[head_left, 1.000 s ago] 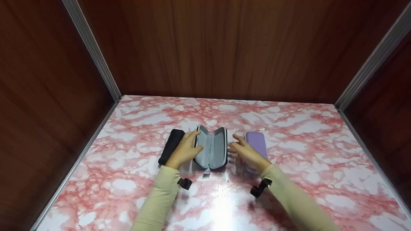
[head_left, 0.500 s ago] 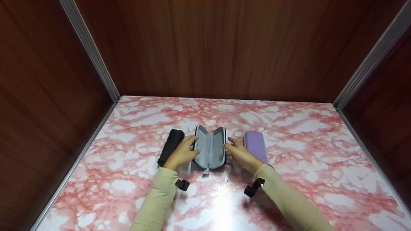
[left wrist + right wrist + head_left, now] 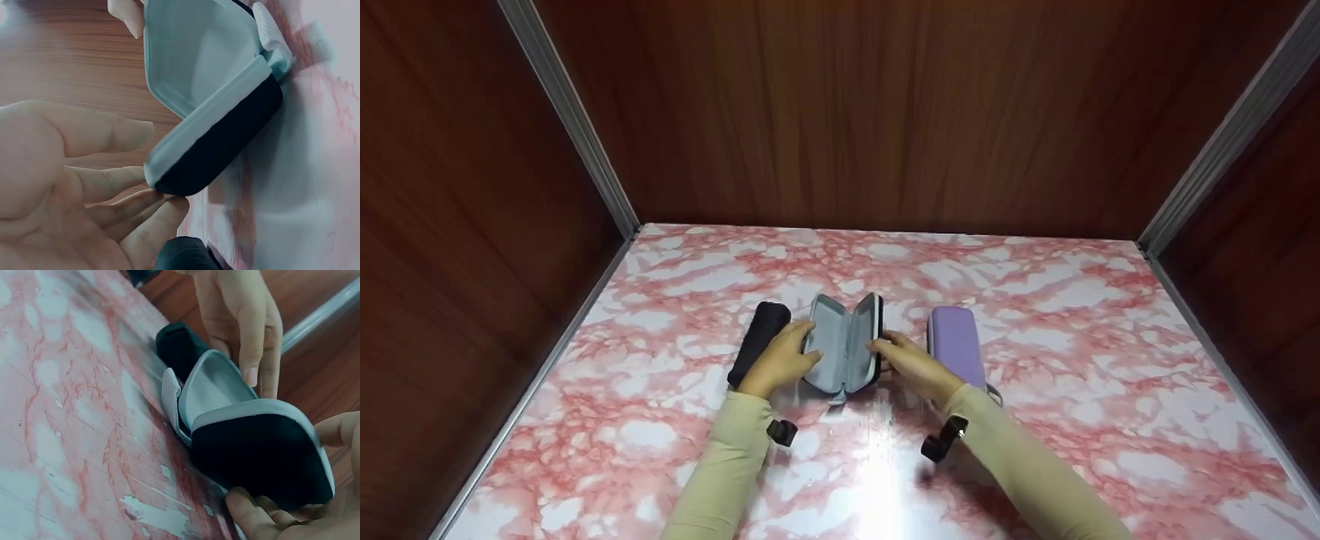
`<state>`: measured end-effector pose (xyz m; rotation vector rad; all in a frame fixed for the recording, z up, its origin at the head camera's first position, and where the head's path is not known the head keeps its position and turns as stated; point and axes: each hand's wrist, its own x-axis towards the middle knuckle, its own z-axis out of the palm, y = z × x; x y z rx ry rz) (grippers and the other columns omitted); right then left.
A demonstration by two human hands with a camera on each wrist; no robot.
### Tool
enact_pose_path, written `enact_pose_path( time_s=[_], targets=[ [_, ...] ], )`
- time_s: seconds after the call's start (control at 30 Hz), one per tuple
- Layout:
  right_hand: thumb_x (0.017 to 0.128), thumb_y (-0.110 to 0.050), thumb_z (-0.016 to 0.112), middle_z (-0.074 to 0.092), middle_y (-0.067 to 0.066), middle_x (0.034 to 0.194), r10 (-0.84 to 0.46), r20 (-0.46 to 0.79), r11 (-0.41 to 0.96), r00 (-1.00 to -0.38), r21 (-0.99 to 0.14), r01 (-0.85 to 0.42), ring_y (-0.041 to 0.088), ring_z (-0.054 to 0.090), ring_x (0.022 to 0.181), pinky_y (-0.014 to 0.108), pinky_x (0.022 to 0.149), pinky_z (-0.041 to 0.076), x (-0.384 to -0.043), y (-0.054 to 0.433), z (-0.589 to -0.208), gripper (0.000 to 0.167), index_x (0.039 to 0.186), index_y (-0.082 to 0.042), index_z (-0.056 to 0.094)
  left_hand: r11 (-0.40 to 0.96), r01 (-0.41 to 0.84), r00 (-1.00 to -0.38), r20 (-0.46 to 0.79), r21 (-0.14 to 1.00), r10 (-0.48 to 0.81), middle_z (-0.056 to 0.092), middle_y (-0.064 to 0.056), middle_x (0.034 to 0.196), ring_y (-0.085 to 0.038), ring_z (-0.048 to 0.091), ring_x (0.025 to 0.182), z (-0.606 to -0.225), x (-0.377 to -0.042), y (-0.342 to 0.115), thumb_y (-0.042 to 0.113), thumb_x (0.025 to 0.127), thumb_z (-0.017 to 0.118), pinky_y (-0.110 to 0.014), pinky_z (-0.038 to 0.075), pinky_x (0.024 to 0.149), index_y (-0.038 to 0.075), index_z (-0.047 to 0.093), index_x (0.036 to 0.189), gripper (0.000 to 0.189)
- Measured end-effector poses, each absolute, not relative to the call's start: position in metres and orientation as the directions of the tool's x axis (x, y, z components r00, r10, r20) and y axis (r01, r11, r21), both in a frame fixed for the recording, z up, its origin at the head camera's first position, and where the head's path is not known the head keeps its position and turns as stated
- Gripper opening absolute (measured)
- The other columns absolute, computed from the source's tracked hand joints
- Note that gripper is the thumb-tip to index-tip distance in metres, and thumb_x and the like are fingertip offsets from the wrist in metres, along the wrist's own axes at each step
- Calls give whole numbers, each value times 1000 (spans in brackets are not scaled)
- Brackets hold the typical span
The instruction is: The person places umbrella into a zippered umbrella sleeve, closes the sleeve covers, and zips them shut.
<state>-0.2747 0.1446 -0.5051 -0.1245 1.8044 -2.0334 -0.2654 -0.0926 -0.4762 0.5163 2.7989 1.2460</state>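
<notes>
A hard glasses case [image 3: 829, 346] lies spread apart on the table, grey lining facing up and dark outer shell showing in the wrist views. My right hand [image 3: 919, 367] grips its right half, thumb over the rim and fingers against the dark shell [image 3: 259, 455]. On the other side, my left hand [image 3: 780, 360] touches the left half with its fingertips, at the end of the shell [image 3: 225, 140]. Its thumb is extended, apart from the rim in the left wrist view. A pale strap tab [image 3: 273, 36] sticks out at the hinge's near end.
A black elongated case [image 3: 757, 341] lies left of the left hand, partly behind it. Right of the right hand is a purple case [image 3: 958, 345] with a strap loop. Wood-grain panels [image 3: 840, 112] enclose the marbled pink-and-white table [image 3: 1072, 337].
My right hand moved left from beside the purple case onto the glasses case's right half. That half now stands steeper, and the case has shifted slightly left. The left hand moved slightly left.
</notes>
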Motion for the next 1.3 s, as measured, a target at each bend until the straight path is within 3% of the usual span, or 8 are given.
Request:
enact_pose_path(
  time_s=[0.2, 0.43, 0.67, 0.8, 1.03, 1.17, 1.3],
  targets=[
    [94, -37, 65, 65, 14, 107, -380, -255, -21, -889, -959, 284, 17, 66, 83, 36, 81, 56, -281, 144, -514, 81, 152, 1, 23, 644, 219, -956, 29, 733, 293, 42, -31, 147, -42, 39, 138, -478, -267, -94, 17, 94, 63, -50, 31, 113, -14, 43, 142, 60],
    [91, -47, 69, 69, 18, 107, -433, -237, -72, -870, -953, 296, 24, 71, 86, 44, 86, 56, -282, 137, -520, 89, 151, -2, 21, 648, 204, -956, 6, 733, 294, 41, -32, 148, -42, 38, 139, -482, -269, -96, 20, 94, 62, -49, 31, 113, -15, 41, 143, 63],
    [93, -50, 66, 69, 22, 108, -453, -215, -91, -865, -954, 285, 27, 72, 86, 47, 86, 56, -281, 133, -520, 87, 150, -2, 20, 636, 207, -953, 5, 743, 303, 40, -32, 149, -42, 38, 139, -482, -269, -98, 20, 94, 62, -49, 31, 113, -16, 39, 144, 65],
    [92, -51, 66, 68, 23, 111, -458, -217, -75, -862, -957, 281, 27, 72, 88, 45, 86, 56, -282, 133, -521, 87, 150, -4, 21, 619, 229, -953, 42, 751, 302, 47, -33, 142, -43, 44, 133, -483, -271, -99, 19, 94, 62, -50, 35, 110, -16, 41, 142, 63],
    [94, -48, 66, 66, 26, 113, -455, -187, -103, -870, -960, 261, 28, 71, 90, 45, 84, 57, -281, 131, -521, 81, 147, -3, 25, 529, 233, -970, 158, 816, 184, 54, -29, 136, -42, 53, 125, -477, -276, -111, 16, 95, 63, -49, 44, 103, -6, 49, 143, 54],
    [94, -48, 65, 65, 27, 113, -445, -179, -96, -878, -965, 245, 28, 70, 91, 44, 85, 56, -273, 130, -514, 83, 148, -1, 23, 588, 212, -977, 180, 781, 113, 53, -27, 138, -40, 51, 127, -472, -279, -123, 20, 94, 64, -50, 39, 107, -3, 50, 143, 57],
    [98, -42, 61, 62, 30, 116, -420, -205, -88, -884, -961, 264, 27, 70, 89, 44, 85, 56, -269, 128, -508, 75, 149, -3, 23, 702, 152, -985, 166, 696, 49, 51, -29, 138, -43, 50, 126, -470, -281, -135, 25, 92, 68, -53, 38, 107, -4, 49, 144, 62]
  ],
)
